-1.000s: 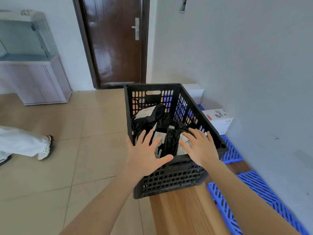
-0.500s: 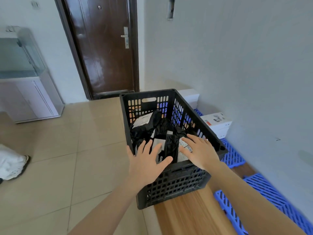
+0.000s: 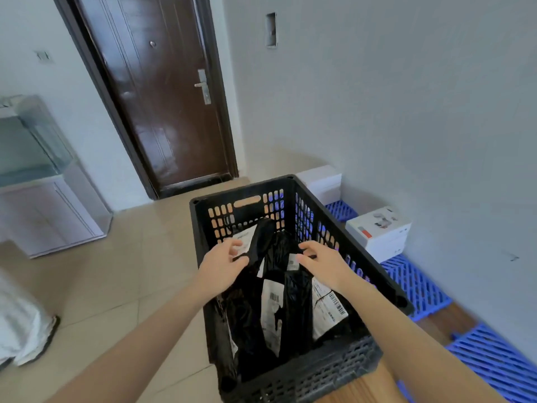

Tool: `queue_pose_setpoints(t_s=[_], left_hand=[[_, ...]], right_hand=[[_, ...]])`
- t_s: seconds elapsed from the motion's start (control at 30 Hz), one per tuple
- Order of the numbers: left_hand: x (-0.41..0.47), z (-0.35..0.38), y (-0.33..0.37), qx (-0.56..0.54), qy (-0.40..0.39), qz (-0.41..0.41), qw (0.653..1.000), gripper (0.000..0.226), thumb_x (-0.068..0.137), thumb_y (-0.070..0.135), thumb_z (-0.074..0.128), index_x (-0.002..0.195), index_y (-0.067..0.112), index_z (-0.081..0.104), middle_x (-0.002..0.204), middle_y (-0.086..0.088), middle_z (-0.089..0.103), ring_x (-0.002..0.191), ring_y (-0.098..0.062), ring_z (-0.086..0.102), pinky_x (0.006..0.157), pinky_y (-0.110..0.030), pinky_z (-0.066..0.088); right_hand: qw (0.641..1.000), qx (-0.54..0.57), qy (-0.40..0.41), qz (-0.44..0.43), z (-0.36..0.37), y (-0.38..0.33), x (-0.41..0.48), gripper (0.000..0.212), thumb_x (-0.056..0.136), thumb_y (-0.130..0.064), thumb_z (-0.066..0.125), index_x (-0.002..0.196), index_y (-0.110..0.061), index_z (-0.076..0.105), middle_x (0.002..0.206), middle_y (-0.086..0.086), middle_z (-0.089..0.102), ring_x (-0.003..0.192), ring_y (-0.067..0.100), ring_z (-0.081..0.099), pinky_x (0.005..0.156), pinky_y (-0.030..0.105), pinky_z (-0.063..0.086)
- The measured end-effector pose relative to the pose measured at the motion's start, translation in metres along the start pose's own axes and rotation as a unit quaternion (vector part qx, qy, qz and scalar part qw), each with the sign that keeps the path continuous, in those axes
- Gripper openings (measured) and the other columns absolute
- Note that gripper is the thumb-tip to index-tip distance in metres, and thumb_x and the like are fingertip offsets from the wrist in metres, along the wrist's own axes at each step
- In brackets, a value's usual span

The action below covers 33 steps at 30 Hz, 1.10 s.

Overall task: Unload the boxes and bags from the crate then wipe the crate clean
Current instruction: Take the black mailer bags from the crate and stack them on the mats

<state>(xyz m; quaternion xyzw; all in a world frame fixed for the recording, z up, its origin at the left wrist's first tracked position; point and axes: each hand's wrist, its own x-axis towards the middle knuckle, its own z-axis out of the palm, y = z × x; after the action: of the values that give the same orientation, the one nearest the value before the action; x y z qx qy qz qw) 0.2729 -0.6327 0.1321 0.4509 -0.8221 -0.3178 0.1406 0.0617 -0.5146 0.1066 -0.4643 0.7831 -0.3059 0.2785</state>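
A black perforated crate (image 3: 244, 189) sits on the end of a wooden board (image 3: 369, 388). Inside it lie several black plastic mailer bags (image 3: 296, 309) with white shipping labels. One black bag (image 3: 263, 237) stands up near the far wall of the crate. My left hand (image 3: 222, 267) reaches in from the left, fingers and thumb curled round that bag's left edge. My right hand (image 3: 324, 263) grips the same bag's right side from above, fingers curled over it. The bottom of the crate is hidden under the bags.
Two white boxes (image 3: 380, 231) (image 3: 322, 181) stand on blue plastic pallets (image 3: 415, 286) along the right wall. A dark door (image 3: 162, 97) is ahead, and a glass tank on a cabinet (image 3: 43, 199) is at left. Another person's leg and shoe (image 3: 29, 330) are at the left edge.
Both hands have moved from the near rim deeper into the crate, and their fingers have closed on the upright black bag. The view has shifted closer over the crate.
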Motion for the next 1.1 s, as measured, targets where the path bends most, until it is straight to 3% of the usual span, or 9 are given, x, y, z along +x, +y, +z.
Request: queue_pose_setpoints(t_s=[0.1, 0.3, 0.43, 0.53, 0.63, 0.73, 0.9, 1.0, 1.1], left_hand=[[0.033, -0.001, -0.009, -0.003, -0.019, -0.043, 0.999, 0.041, 0.097, 0.028, 0.055, 0.136, 0.021, 0.047, 0.124, -0.005, 0.058, 0.105, -0.018, 0.055, 0.085, -0.026, 0.038], [0.093, 0.015, -0.022, -0.01, -0.098, -0.045, 0.994, 0.048, 0.098, 0.02, 0.045, 0.146, 0.026, 0.038, 0.145, -0.008, 0.044, 0.113, -0.021, 0.051, 0.075, -0.023, 0.038], [0.139, 0.025, -0.044, 0.111, -0.146, 0.044, 0.982, 0.052, 0.098, 0.017, 0.047, 0.148, 0.021, 0.036, 0.147, -0.012, 0.044, 0.129, -0.028, 0.046, 0.095, -0.028, 0.038], [0.17, 0.03, -0.061, 0.135, -0.232, 0.041, 0.962, 0.067, 0.091, 0.023, 0.059, 0.15, 0.018, 0.029, 0.149, -0.015, 0.039, 0.13, -0.03, 0.046, 0.099, -0.031, 0.044], [0.198, 0.023, -0.071, 0.143, -0.304, 0.013, 0.942, 0.093, 0.077, 0.037, 0.075, 0.152, 0.021, 0.022, 0.147, -0.013, 0.037, 0.13, -0.028, 0.042, 0.101, -0.033, 0.043], [0.215, 0.019, -0.076, 0.196, -0.358, -0.018, 0.913, 0.117, 0.072, 0.057, 0.076, 0.155, 0.024, 0.001, 0.156, -0.01, 0.027, 0.136, -0.029, 0.038, 0.107, -0.036, 0.038], [0.218, 0.016, -0.067, 0.197, -0.431, -0.023, 0.88, 0.128, 0.068, 0.063, 0.076, 0.153, 0.032, -0.014, 0.161, -0.008, 0.017, 0.138, -0.032, 0.036, 0.109, -0.044, 0.039], [0.214, 0.011, -0.064, 0.134, -0.432, -0.058, 0.89, 0.132, 0.065, 0.05, 0.085, 0.152, 0.037, -0.013, 0.159, -0.009, 0.019, 0.137, -0.032, 0.036, 0.108, -0.047, 0.041], [0.205, 0.008, -0.06, 0.035, -0.408, -0.075, 0.909, 0.13, 0.065, 0.022, 0.09, 0.155, 0.037, -0.003, 0.153, -0.003, 0.031, 0.133, -0.027, 0.039, 0.106, -0.045, 0.042]], right_hand=[[0.999, 0.029, -0.007, 0.022, 0.018, -0.01, 0.028, 0.045, 0.097, -0.041, 0.05, 0.137, -0.021, 0.046, 0.13, 0.002, 0.056, 0.103, 0.017, 0.056, 0.088, 0.027, 0.043], [0.996, 0.047, -0.038, 0.069, 0.06, -0.022, 0.074, 0.052, 0.096, -0.042, 0.05, 0.143, -0.023, 0.039, 0.134, 0.007, 0.051, 0.115, 0.022, 0.051, 0.084, 0.024, 0.034], [0.992, 0.067, -0.032, 0.104, 0.083, -0.023, 0.101, 0.055, 0.096, -0.04, 0.052, 0.146, -0.028, 0.034, 0.139, 0.009, 0.047, 0.123, 0.024, 0.046, 0.096, 0.03, 0.039], [0.986, 0.073, -0.029, 0.145, 0.098, -0.023, 0.12, 0.061, 0.095, -0.04, 0.053, 0.149, -0.026, 0.029, 0.145, 0.009, 0.045, 0.127, 0.025, 0.045, 0.105, 0.036, 0.039], [0.975, 0.114, -0.027, 0.19, 0.114, -0.026, 0.134, 0.066, 0.091, -0.044, 0.057, 0.149, -0.028, 0.03, 0.146, 0.004, 0.044, 0.131, 0.022, 0.043, 0.102, 0.029, 0.039], [0.962, 0.166, -0.016, 0.215, 0.123, -0.033, 0.141, 0.067, 0.083, -0.046, 0.061, 0.145, -0.036, 0.036, 0.143, 0.001, 0.048, 0.127, 0.018, 0.046, 0.093, 0.025, 0.04], [0.953, 0.206, 0.018, 0.222, 0.121, -0.038, 0.139, 0.07, 0.078, -0.045, 0.069, 0.141, -0.029, 0.045, 0.139, 0.001, 0.053, 0.127, 0.018, 0.048, 0.108, 0.037, 0.04], [0.961, 0.177, 0.04, 0.21, 0.114, -0.044, 0.132, 0.068, 0.08, -0.036, 0.071, 0.142, -0.026, 0.045, 0.136, -0.005, 0.053, 0.127, 0.016, 0.046, 0.102, 0.031, 0.041], [0.956, 0.201, 0.07, 0.202, 0.1, -0.047, 0.115, 0.057, 0.081, -0.027, 0.07, 0.135, -0.028, 0.053, 0.113, -0.011, 0.057, 0.108, 0.009, 0.052, 0.085, 0.023, 0.043]])
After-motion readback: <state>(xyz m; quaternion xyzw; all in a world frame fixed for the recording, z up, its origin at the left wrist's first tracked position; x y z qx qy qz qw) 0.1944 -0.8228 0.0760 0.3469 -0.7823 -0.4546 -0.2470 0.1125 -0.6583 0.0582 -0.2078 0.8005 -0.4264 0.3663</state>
